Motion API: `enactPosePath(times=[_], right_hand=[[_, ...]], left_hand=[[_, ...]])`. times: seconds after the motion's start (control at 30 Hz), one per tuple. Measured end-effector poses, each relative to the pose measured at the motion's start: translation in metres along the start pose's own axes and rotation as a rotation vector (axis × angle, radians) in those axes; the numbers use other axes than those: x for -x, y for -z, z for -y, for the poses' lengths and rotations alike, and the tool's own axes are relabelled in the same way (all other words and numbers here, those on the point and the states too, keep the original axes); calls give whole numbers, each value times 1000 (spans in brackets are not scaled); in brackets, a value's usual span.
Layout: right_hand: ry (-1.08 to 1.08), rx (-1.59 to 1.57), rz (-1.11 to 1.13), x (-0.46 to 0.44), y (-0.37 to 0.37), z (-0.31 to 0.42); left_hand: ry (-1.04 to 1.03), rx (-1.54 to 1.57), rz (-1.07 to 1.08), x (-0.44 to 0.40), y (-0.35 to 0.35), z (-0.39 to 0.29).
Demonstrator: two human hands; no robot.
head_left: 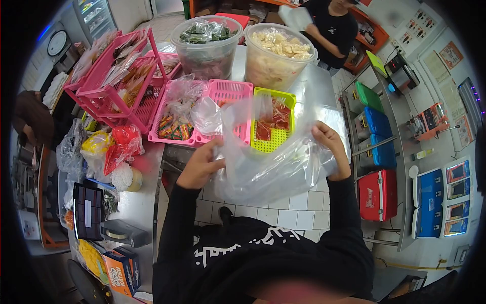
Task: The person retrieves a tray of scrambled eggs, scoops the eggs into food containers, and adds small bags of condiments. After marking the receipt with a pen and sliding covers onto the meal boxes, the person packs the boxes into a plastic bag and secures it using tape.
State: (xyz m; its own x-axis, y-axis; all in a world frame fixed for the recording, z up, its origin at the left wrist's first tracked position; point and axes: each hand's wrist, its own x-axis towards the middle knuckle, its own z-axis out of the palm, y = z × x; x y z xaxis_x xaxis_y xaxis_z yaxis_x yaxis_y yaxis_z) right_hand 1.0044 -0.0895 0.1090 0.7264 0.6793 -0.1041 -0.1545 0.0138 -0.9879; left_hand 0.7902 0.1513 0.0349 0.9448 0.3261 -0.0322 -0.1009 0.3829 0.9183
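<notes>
A clear plastic bag (268, 175) hangs between my two hands in front of my body. My left hand (201, 164) pinches its left side, near the pink basket. On the other side, my right hand (329, 142) grips the bag's right edge between thumb and fingers. Behind the see-through plastic stands a yellow-green basket (268, 146) with red sachets (276, 119) in it. The pink basket (243, 90) to its left holds small orange-green packets (174, 128) and clear plastic bags.
Two big clear tubs, one with green packets (210, 32) and one with pale yellow pieces (281, 45), stand behind the baskets. A pink rack (114, 91) is at left. A tablet (87, 210) and tape dispenser (124, 231) lie lower left. A person (329, 30) stands at back right.
</notes>
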Motion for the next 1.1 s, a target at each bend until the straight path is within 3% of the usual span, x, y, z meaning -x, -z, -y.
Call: enactPosePath(times=[0.13,0.23,0.33,0.4,0.5,0.57,0.6,0.7,0.73,0.83,0.9,0.97,1.07,1.1], right_hand=[[76,-23,-79,-7,31,-25],[-6,-13,-187,-23,38,-32],[143,-126,-376,-65,90,-52],[299,-97,-376,-98,149,-82],[215,-107,-467,-129,225,-116],[212,-165,-537,-161,290,-148],[220,-214,-534,-164,287,-144],[398,759,-674,-181,279,-144],[253,636,-888,-177,225,-120],[566,1456,-1042,-183,139,-118],[931,1200,-715,-153,9,-85],[690,829,-255,-121,-97,-88],[652,580,617,-79,-204,-132],[366,426,838,-39,-249,-124]], left_hand=[[48,-254,-358,33,50,32],[84,-128,-544,54,44,16],[9,-65,-738,78,55,-10],[22,-103,-801,106,73,-22],[-44,191,-791,149,87,-23],[24,104,-821,170,86,-18],[60,61,-842,180,85,-16],[36,60,-770,213,85,3],[-43,245,-717,218,84,12],[-156,243,-729,223,77,28],[44,101,-914,210,63,15],[49,11,-957,201,48,1],[-4,31,-909,223,57,29],[-5,1,-900,232,58,36]])
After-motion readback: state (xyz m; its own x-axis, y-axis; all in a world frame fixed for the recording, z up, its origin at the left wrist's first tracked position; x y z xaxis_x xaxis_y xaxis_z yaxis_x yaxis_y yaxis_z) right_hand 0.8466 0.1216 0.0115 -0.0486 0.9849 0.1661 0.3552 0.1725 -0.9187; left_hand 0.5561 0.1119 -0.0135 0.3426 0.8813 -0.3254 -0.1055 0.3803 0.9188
